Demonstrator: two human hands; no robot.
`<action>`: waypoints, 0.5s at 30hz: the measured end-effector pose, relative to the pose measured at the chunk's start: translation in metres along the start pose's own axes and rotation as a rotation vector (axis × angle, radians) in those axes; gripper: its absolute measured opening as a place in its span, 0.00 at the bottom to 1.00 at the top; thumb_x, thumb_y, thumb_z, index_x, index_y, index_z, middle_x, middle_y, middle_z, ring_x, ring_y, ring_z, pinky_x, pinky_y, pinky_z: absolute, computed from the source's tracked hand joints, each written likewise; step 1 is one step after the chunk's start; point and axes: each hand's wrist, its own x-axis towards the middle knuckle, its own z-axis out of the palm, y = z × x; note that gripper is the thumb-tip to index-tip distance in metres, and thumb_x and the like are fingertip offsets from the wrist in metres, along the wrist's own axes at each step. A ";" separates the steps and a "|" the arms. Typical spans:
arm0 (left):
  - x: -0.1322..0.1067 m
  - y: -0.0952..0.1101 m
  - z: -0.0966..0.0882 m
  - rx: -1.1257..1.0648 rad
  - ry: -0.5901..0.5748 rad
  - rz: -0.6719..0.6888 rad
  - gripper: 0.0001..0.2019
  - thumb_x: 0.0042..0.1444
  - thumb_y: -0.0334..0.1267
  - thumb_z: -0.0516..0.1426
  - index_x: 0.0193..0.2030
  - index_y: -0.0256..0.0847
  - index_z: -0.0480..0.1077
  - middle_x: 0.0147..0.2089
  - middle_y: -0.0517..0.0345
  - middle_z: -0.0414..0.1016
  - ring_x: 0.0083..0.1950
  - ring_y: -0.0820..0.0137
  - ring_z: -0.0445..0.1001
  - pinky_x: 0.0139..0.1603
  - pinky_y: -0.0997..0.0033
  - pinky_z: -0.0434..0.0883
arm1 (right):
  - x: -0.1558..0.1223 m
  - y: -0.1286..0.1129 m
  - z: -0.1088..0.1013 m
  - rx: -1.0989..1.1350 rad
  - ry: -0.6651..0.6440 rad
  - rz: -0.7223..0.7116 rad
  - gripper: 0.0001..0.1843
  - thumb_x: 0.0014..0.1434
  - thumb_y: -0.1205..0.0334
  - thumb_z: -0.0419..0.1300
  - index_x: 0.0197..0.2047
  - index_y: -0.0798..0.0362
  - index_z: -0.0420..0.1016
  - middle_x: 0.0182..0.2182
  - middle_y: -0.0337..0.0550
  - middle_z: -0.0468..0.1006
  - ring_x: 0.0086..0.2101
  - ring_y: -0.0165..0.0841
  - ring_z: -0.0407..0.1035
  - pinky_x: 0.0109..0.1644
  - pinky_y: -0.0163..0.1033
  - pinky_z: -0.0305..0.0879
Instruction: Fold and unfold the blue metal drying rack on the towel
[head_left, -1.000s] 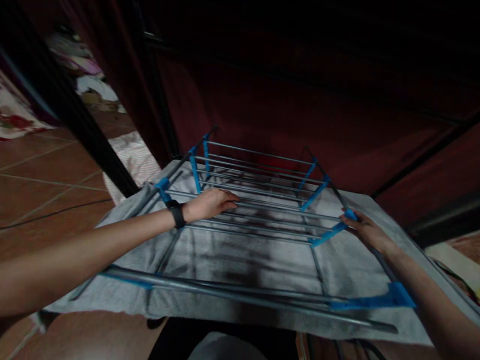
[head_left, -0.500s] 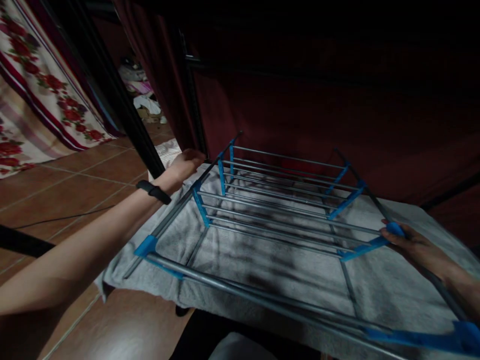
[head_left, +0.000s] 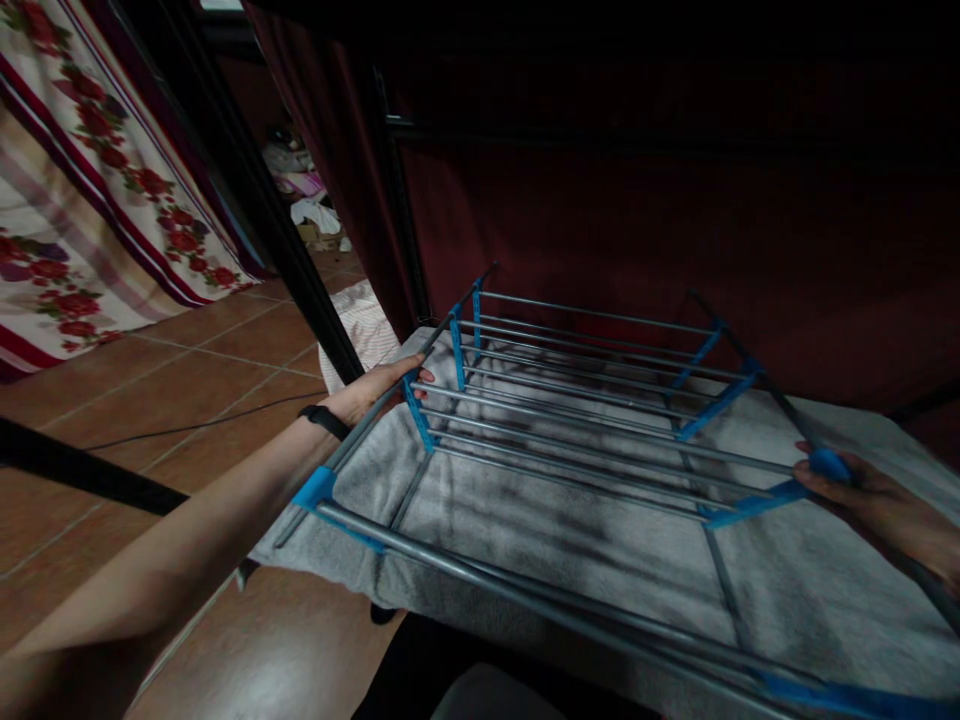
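A clothes drying rack [head_left: 315, 488] with grey metal bars and blue plastic joints lies folded on a grey towel-like cover. My left hand [head_left: 379, 385], a black band on its wrist, closes round the rack's left side rail beside a blue joint, fingertips showing on the inner side. On the opposite rail, my right hand [head_left: 870, 495] grips the rack at another blue joint [head_left: 829, 464], thumb on top. Part of the rack's front right corner is cut off by the picture's lower edge.
The grey cover [head_left: 630, 570] lies over a low surface before a dark red curtain [head_left: 570, 220]. Black frame posts [head_left: 262, 200] stand at left. Beyond are a flowered curtain [head_left: 150, 190], a tiled floor with a thin cable [head_left: 202, 428], and piled cloth [head_left: 315, 212].
My left hand has come down from above the rack's left rail and closed on it. My right hand keeps its grip. The whole view has shifted slightly.
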 end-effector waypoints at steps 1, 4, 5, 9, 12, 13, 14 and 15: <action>0.001 0.001 -0.001 -0.004 -0.007 -0.020 0.13 0.55 0.47 0.64 0.35 0.37 0.74 0.26 0.56 0.72 0.26 0.71 0.72 0.31 0.73 0.74 | 0.001 0.001 -0.001 -0.013 -0.020 -0.002 0.29 0.41 0.44 0.71 0.48 0.38 0.77 0.43 0.47 0.79 0.43 0.45 0.74 0.60 0.48 0.63; 0.003 0.003 -0.003 0.019 -0.044 -0.076 0.10 0.48 0.36 0.68 0.34 0.36 0.73 0.26 0.56 0.73 0.27 0.71 0.74 0.32 0.73 0.76 | 0.000 0.001 -0.002 0.002 -0.037 -0.004 0.29 0.40 0.44 0.71 0.47 0.38 0.76 0.42 0.48 0.78 0.43 0.45 0.73 0.59 0.49 0.63; 0.004 0.004 -0.003 0.033 -0.055 -0.088 0.10 0.46 0.33 0.68 0.34 0.35 0.73 0.26 0.56 0.73 0.26 0.70 0.74 0.33 0.72 0.76 | -0.002 -0.001 -0.001 0.016 -0.027 -0.002 0.28 0.40 0.44 0.71 0.46 0.38 0.76 0.42 0.49 0.78 0.43 0.45 0.73 0.59 0.50 0.64; 0.004 0.007 -0.005 0.032 -0.077 -0.115 0.12 0.45 0.29 0.68 0.36 0.35 0.73 0.27 0.56 0.74 0.26 0.70 0.75 0.31 0.72 0.77 | -0.010 -0.011 0.004 0.078 -0.002 0.019 0.28 0.36 0.47 0.72 0.43 0.38 0.76 0.39 0.48 0.77 0.42 0.45 0.72 0.58 0.49 0.65; 0.002 0.009 -0.004 0.022 -0.071 -0.144 0.13 0.45 0.28 0.67 0.39 0.36 0.72 0.27 0.55 0.75 0.26 0.70 0.75 0.29 0.73 0.76 | -0.010 -0.012 0.005 0.109 -0.006 0.042 0.27 0.36 0.49 0.73 0.43 0.38 0.77 0.39 0.48 0.77 0.42 0.43 0.72 0.60 0.47 0.64; 0.002 0.009 -0.004 0.025 -0.069 -0.152 0.13 0.46 0.29 0.67 0.39 0.36 0.72 0.27 0.55 0.75 0.26 0.69 0.75 0.28 0.73 0.76 | -0.009 -0.010 0.005 0.124 -0.016 0.051 0.28 0.36 0.49 0.73 0.44 0.38 0.77 0.39 0.48 0.77 0.42 0.43 0.72 0.61 0.46 0.62; 0.001 0.010 -0.003 0.026 -0.065 -0.156 0.13 0.46 0.29 0.67 0.39 0.36 0.72 0.27 0.55 0.75 0.26 0.69 0.76 0.27 0.74 0.76 | -0.007 -0.008 0.004 0.136 -0.026 0.059 0.29 0.36 0.49 0.73 0.44 0.38 0.76 0.40 0.47 0.77 0.43 0.43 0.72 0.62 0.46 0.61; 0.000 0.010 -0.002 0.026 -0.060 -0.158 0.13 0.46 0.28 0.67 0.39 0.37 0.72 0.27 0.55 0.75 0.26 0.68 0.76 0.27 0.74 0.75 | -0.005 -0.005 0.004 0.147 -0.037 0.062 0.29 0.35 0.49 0.74 0.45 0.38 0.76 0.40 0.46 0.77 0.43 0.43 0.72 0.63 0.46 0.60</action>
